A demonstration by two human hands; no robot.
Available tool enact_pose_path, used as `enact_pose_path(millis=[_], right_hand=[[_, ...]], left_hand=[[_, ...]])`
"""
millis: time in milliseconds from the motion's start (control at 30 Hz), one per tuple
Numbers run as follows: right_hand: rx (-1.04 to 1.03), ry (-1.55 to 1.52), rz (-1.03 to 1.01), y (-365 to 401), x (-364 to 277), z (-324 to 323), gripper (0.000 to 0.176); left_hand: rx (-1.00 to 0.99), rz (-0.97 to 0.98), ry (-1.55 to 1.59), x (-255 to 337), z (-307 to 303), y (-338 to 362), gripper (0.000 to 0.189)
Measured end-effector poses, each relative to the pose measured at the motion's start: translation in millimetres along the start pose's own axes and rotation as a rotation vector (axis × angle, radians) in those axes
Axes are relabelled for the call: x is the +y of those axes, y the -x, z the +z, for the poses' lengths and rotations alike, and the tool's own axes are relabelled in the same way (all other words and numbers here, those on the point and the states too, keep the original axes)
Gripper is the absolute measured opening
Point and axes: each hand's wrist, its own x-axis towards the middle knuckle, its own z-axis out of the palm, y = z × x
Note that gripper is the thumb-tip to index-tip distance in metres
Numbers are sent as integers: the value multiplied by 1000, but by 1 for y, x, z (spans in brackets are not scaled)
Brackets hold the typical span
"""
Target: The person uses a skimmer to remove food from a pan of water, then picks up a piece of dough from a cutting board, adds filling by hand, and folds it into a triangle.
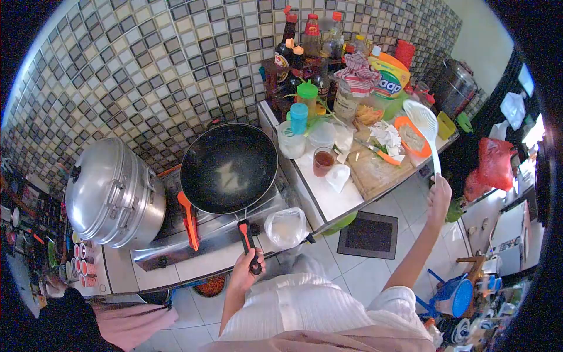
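– While the wok sits over the stove, where is each hand?

– Left hand (245, 271), lower centre of the frame: fingers wrapped round the black-and-red handle (247, 237) of a deep, round, black wok (229, 167); wok left of centre, over a silver metal stove (170, 256); a pale patch shines at its bottom.

– And the right?

– Right hand (438, 199), right of centre, raised; closed on the thin end of a long, white slotted turner (423, 122); its broad head points to the upper right, overlapping an orange-rimmed oval plate (424, 155) in view; whether they touch, I cannot tell.

– Things about the wok?

– To its left, a large, domed, silver metal pot (117, 193); between them, lower down, a long orange utensil (187, 220); right of the handle, a clear plastic bag (285, 227), bunched.

– Counter, upper right?

– Pale wooden cutting board (368, 183); on it an orange-handled knife (386, 155); just left, a clear glass of reddish-brown liquid (323, 163); behind, dark bottles with red caps (311, 44), near the tiled wall (164, 70).
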Motion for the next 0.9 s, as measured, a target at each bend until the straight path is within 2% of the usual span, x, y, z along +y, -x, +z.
enact_pose_path(millis=[33,100,133,200,367,433,467,667,900], right_hand=[[0,-2,0,-28,28,-9,27],[193,466,-297,-81,85,-23,31],[194,466,-295,-87,95,-20,31],[380,678,-406,-98,107,-15,33],[428,795,-299,-131,128,-16,35],[414,822,-301,-138,130,-14,38],[389,904,-409,-141,131,-15,41],[336,928,-283,-136,116,-9,41],[338,1033,-276,-121,105,-10,39]], left_hand=[[-14,13,-12,0,0,0,24],[-27,26,-25,-1,-2,0,24],[-15,27,-42,-1,-3,0,27],[-8,27,-61,-2,-2,-1,30],[-14,45,-31,-3,-2,-1,25],[-4,40,-40,-3,-2,-2,25],[10,41,-47,-3,-2,-1,25],[1,55,-60,-4,0,0,28],[-2,46,-49,-4,-3,-2,26]])
